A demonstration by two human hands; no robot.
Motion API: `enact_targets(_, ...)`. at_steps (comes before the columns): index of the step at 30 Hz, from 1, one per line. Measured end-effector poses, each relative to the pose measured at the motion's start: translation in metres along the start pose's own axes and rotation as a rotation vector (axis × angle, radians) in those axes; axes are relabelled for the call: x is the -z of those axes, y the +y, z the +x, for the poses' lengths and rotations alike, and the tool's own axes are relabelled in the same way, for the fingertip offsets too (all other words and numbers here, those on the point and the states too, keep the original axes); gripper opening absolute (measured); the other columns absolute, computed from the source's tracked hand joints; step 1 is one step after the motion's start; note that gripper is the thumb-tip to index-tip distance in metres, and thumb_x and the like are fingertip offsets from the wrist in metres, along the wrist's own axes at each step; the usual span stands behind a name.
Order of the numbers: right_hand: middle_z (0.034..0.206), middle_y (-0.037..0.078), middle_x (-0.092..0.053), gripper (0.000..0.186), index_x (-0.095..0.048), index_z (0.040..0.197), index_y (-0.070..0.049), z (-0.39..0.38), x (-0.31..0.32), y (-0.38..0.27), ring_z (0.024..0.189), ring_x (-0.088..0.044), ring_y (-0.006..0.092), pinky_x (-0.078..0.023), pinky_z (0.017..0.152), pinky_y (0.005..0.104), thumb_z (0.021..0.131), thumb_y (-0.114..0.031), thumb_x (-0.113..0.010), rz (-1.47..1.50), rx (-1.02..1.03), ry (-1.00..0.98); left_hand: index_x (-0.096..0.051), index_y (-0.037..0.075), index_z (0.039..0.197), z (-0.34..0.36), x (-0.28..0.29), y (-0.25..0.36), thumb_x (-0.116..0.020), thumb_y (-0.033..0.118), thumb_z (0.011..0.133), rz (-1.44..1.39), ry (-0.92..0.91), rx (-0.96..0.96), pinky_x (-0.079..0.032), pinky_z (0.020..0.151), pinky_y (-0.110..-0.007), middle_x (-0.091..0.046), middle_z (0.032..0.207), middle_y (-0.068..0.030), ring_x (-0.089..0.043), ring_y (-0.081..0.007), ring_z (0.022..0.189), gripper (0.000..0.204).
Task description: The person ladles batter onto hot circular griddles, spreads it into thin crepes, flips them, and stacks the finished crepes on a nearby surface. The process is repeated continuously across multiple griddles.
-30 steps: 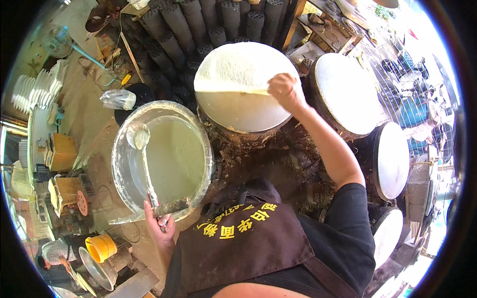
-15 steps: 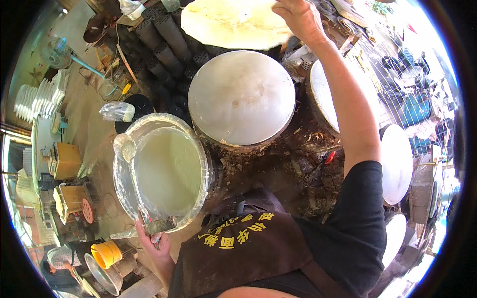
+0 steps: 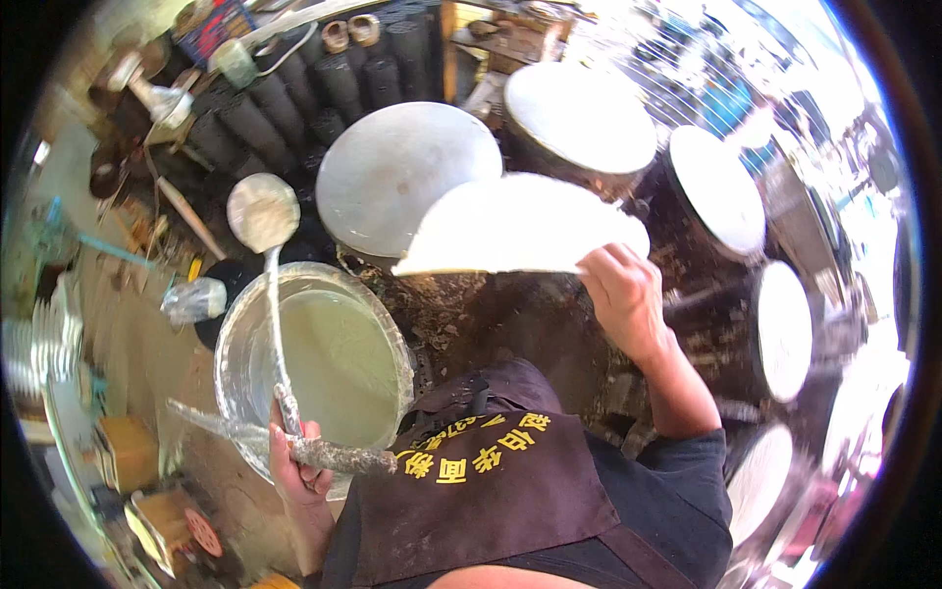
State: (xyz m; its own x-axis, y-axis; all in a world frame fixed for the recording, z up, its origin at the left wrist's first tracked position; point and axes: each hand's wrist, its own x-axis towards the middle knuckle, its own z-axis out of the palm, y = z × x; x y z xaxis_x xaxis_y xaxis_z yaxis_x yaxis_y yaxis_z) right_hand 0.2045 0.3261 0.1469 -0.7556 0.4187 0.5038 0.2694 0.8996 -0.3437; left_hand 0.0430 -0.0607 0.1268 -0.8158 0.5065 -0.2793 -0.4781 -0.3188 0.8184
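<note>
My right hand [image 3: 622, 294] pinches the edge of a thin, pale round sheet [image 3: 515, 221], which hangs in the air over the right front of a bare round metal griddle [image 3: 388, 167]. My left hand [image 3: 294, 461] is wrapped round a long ladle [image 3: 277, 334] and a scraper with a crusted, rough handle [image 3: 348, 454], held crosswise. The ladle's bowl, coated in pale batter, is raised beyond the far rim of a large tub of thin batter [image 3: 339, 373]; the scraper lies over the tub's near part.
More round griddles [image 3: 579, 118] curve along my right side on dark drums. Cylindrical coal briquettes [image 3: 285, 108] are stacked behind. A plastic bag [image 3: 191, 299], wooden boxes [image 3: 128, 452], a blue stand fan [image 3: 54, 236] and stacked white items [image 3: 44, 348] are at the left.
My right hand has lifted the sheet off the griddle, raised it, then brought it down to the right. My left hand has raised the ladle's bowl out of the tub. The view has turned rightward.
</note>
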Motion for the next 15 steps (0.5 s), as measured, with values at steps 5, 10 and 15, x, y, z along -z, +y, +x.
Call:
enact_targets(5, 0.075, 0.011, -0.059, 0.004, -0.057, 0.076, -0.005, -0.136, 0.039, -0.074, 0.076, -0.061, 0.0298, -0.048, 0.063, 0.0403, 0.078, -0.008, -0.059, -0.099, -0.398, -0.057, -0.031, 0.005, 0.145, 0.02, -0.01, 0.034, -0.039, 0.034, 0.101, 0.056, -0.378, 0.227, -0.025, 0.031, -0.018, -0.037, 0.058, 0.002, -0.024, -0.0035, 0.037, 0.054)
enact_targets(10, 0.079, 0.014, -0.06, 0.004, -0.056, 0.079, -0.006, -0.239, 0.034, -0.112, 0.079, -0.061, 0.0328, -0.05, 0.067, 0.0424, 0.078, -0.008, -0.053, -0.393, -0.846, -0.078, -0.021, -0.001, 0.147, 0.036, 0.006, 0.046, -0.054, 0.01, 0.086, 0.685, -0.812, -0.194, -0.034, 0.056, -0.018, -0.053, 0.081, -0.0064, -0.035, -0.0058, 0.058, 0.071)
enact_targets(15, 0.083, 0.014, -0.061, 0.011, -0.056, 0.086, -0.005, -0.347, 0.096, -0.178, 0.083, -0.063, 0.0308, -0.05, 0.07, 0.0435, 0.084, -0.015, -0.058, -0.415, -1.18, 0.284, -0.013, -0.008, 0.147, 0.028, -0.01, 0.052, -0.056, 0.017, 0.083, 0.446, -0.657, 0.175, -0.042, 0.073, -0.027, -0.058, 0.098, -0.0209, -0.049, -0.0177, 0.075, 0.081)
